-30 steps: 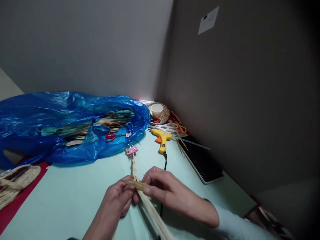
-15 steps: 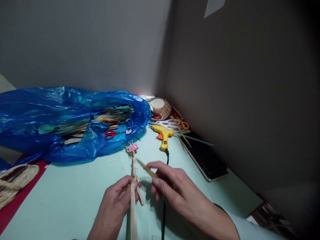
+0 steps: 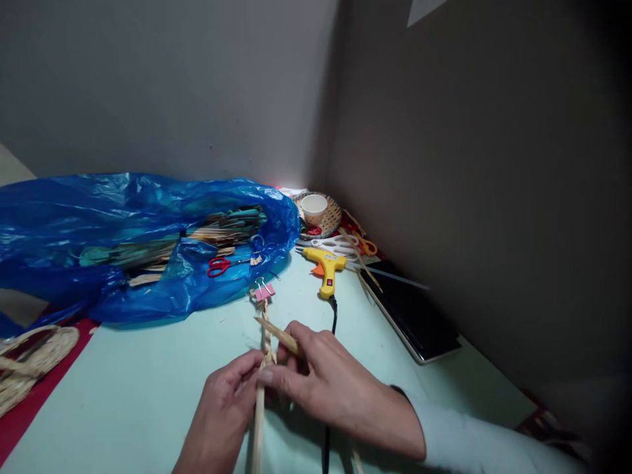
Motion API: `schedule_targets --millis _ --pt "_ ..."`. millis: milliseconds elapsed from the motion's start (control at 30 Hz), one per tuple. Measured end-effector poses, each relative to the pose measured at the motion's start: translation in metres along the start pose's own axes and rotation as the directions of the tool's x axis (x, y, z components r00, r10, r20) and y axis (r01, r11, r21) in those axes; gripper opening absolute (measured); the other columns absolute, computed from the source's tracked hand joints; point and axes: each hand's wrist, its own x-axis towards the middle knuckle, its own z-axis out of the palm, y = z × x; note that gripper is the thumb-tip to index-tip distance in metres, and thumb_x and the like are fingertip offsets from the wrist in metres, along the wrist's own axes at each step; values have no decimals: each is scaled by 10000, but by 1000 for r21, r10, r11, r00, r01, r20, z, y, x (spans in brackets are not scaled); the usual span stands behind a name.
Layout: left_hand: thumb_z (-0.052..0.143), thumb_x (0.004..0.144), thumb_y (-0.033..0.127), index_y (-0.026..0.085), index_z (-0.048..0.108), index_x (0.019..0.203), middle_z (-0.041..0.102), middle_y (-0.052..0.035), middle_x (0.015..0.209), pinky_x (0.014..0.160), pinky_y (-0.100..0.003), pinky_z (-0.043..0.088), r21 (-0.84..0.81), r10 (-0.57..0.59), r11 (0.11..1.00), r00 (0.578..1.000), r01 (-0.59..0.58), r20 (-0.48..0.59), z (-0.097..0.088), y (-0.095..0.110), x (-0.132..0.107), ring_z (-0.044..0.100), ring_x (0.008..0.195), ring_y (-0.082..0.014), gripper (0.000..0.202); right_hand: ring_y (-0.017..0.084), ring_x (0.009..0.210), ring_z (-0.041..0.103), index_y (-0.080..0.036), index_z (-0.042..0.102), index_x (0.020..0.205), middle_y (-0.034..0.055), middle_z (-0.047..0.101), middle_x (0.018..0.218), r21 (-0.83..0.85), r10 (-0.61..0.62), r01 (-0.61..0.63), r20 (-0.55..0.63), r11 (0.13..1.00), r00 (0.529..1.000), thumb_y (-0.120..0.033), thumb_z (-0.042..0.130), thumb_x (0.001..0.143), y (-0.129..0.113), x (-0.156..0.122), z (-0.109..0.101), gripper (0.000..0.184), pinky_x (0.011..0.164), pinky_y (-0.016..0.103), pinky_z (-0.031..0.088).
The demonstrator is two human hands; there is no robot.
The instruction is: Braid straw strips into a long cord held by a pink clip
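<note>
A thin braid of tan straw strips (image 3: 266,329) lies on the pale green table (image 3: 138,388), its far end held by a pink binder clip (image 3: 263,291). My left hand (image 3: 228,408) pinches the braid at its near end, with loose strips (image 3: 257,428) trailing toward me. My right hand (image 3: 326,385) is closed on one strip (image 3: 276,333) that sticks out to the upper left across the braid. The two hands touch at the fingertips.
A blue plastic bag (image 3: 123,243) full of straw lies at the left, red scissors (image 3: 218,266) on it. A yellow glue gun (image 3: 326,268) with a black cord, white scissors (image 3: 336,245), a woven tray with a cup (image 3: 314,209) and a dark tablet (image 3: 415,316) sit by the right wall. A straw coil (image 3: 29,359) lies far left.
My right hand has come back left to meet the left hand, carrying its strip across the braid. The left hand has kept its pinch on the braid.
</note>
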Motion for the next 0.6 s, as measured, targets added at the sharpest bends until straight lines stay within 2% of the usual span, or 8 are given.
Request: schedule_targets --millis 67,133,233,300,367,467,600 --pt "766 632 300 199 721 740 688 -15 709 684 -265 485 -9 21 1000 1000 -21 -1 -1 -1 0 598 741 -227 155 144 650 530 -204 486 935 -9 577 741 14 -4 5 -8 1000 1000 -478 607 844 -2 -2 5 314 550 231 353" --pt "782 620 308 206 713 746 686 -14 736 709 -269 484 -7 41 999 999 -41 -14 0 -4 -1 595 753 -226 176 140 659 511 -212 467 990 -18 557 741 41 -38 39 -10 998 999 -373 605 847 -2 -4 8 255 566 230 350" --pt "735 711 411 201 666 687 611 1 655 576 -218 412 -13 32 999 999 -31 19 1 -10 -1 508 623 -157 222 118 642 483 -210 435 979 -36 530 722 198 -60 49 53 979 997 -253 569 853 6 -4 1 188 563 212 345" --pt "672 772 483 189 624 638 549 12 595 479 -202 296 -52 -19 998 997 22 69 1 -14 -1 399 524 -109 327 99 617 457 -204 411 959 -47 514 713 359 -32 -17 132 933 991 -236 583 841 12 -4 -7 211 545 197 337" --pt "651 788 514 178 606 626 515 21 576 444 -206 194 -91 -73 992 991 83 114 1 -15 1 302 470 -76 376 87 599 434 -200 397 947 -58 493 696 463 -6 -78 178 883 984 -212 593 831 16 -3 -14 227 541 191 329" --pt "654 785 520 165 619 657 493 33 563 434 -217 113 -106 -131 983 978 149 160 1 -11 1 218 433 -48 379 83 598 431 -196 405 944 -65 478 683 505 10 -105 187 856 982 -185 594 832 16 -3 -19 220 559 195 337" --pt "658 780 512 159 626 691 540 24 567 436 -211 102 -145 -181 968 969 206 171 1 -1 -1 200 419 -34 365 76 589 417 -190 435 959 -67 475 682 522 54 -162 216 838 975 -206 634 824 12 -4 -19 241 547 190 329"
